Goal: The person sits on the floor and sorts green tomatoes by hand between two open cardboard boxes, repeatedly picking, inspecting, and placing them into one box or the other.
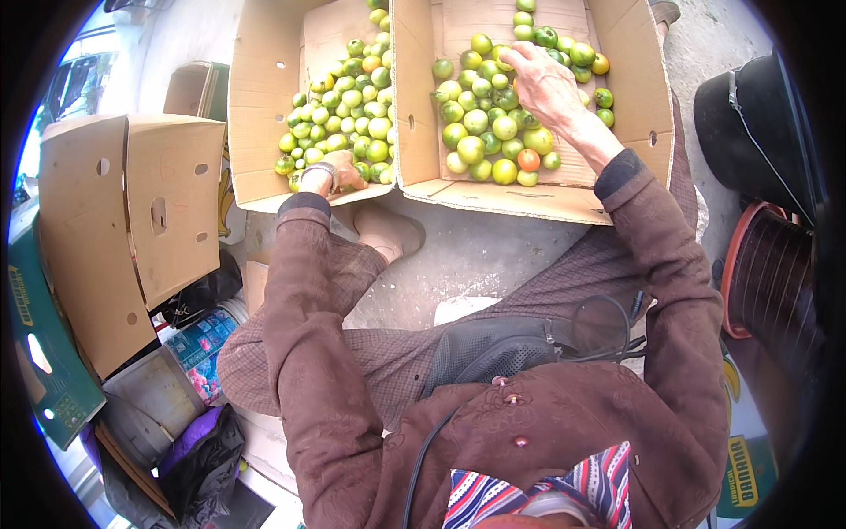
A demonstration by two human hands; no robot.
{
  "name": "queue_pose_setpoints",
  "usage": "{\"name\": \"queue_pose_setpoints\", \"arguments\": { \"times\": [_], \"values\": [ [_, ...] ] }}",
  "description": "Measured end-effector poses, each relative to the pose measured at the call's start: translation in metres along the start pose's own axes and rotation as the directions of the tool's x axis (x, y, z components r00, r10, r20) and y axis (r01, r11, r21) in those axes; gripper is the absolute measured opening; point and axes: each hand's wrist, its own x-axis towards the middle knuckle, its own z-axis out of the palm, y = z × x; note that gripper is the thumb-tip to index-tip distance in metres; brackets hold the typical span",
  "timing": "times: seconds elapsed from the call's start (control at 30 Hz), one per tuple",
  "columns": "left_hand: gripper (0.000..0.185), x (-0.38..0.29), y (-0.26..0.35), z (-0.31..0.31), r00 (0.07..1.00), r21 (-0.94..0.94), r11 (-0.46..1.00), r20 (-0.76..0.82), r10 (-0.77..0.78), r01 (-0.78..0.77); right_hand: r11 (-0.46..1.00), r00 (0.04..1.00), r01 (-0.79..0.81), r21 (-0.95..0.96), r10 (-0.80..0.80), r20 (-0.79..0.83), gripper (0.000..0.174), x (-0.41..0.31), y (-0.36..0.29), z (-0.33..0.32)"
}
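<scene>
Two open cardboard boxes stand side by side before me. In the left box (254, 132) lies a heap of green tomatoes (350, 99), with one orange one among them. My left hand (340, 170), a band on its wrist, is down at the near side of this heap; its fingers are partly hidden. The right box (638, 99) holds more loosely spread green tomatoes (472, 149) and a reddish tomato (529, 160) near its front. Over these, my right hand (543, 82) points its bent fingertips at a yellowish-green tomato; whether it grips one is unclear.
Upright cardboard boxes (86, 231) stand at the left, above a grey bucket (155, 393) and a black and purple bag (205, 449). A black bucket (747, 125) and a brown container with a reddish rim (733, 278) are at the right. Concrete floor (456, 258) shows between my legs.
</scene>
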Motion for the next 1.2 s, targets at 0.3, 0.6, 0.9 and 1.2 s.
{"name": "queue_pose_setpoints", "arguments": {
  "times": [0.3,0.6,0.9,1.2],
  "values": [
    [0.04,-0.022,0.021,-0.005,0.995,0.03,0.998,-0.085,-0.055,0.058,0.996,0.997,-0.037,0.075,0.032,0.065,0.018,-0.001,-0.005,-0.004],
    [0.033,-0.027,-0.002,-0.033,0.804,-0.801,0.087,-0.582,0.124,-0.593,0.991,0.998,0.062,0.115,-0.064,0.017,0.04,0.002,-0.015,-0.005],
    [0.034,-0.07,0.161,-0.05,0.573,-0.679,-0.095,-0.679,0.458,-0.728,0.922,0.909,0.302,0.24,-0.203,-0.364,0.061,0.007,-0.043,-0.019],
    [0.036,-0.07,0.141,-0.075,0.503,-0.527,-0.137,-0.846,0.176,-0.839,0.997,0.998,-0.047,-0.062,0.045,-0.033,0.049,0.006,-0.016,-0.015]
  ]
}}
